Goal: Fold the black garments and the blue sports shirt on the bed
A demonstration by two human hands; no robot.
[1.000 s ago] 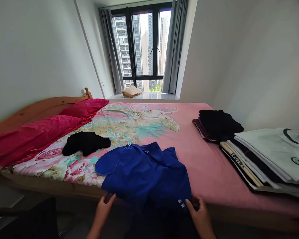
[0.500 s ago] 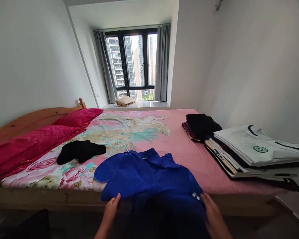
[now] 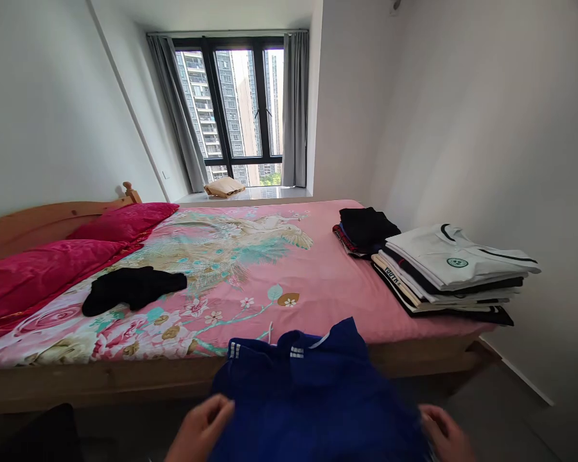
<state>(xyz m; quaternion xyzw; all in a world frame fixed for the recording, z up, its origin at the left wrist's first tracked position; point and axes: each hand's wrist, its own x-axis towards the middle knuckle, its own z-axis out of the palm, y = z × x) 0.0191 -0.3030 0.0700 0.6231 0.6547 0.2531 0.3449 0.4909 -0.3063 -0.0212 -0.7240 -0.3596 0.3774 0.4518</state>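
Both hands look nearly closed, left hand (image 3: 203,425) and right hand (image 3: 444,432) pinching blue shorts (image 3: 313,398) at six o'clock, before the bed (image 3: 125,382); apparently straightening them, which calls for even tension.

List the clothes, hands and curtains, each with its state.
Dark blue cloth garment: unfolded, held at its sides, lower part blurred.
Left hand: curled, gripping one edge.
Right hand: curled, gripping the opposite edge.
Black cloth garment: lying loosely bunched.
Tall stack of white, black and cream clothes: folded.
Smaller stack topped with black cloth: folded.
Long grey fabric curtains: drawn apart.
Beige cloth bundle: seemingly folded.
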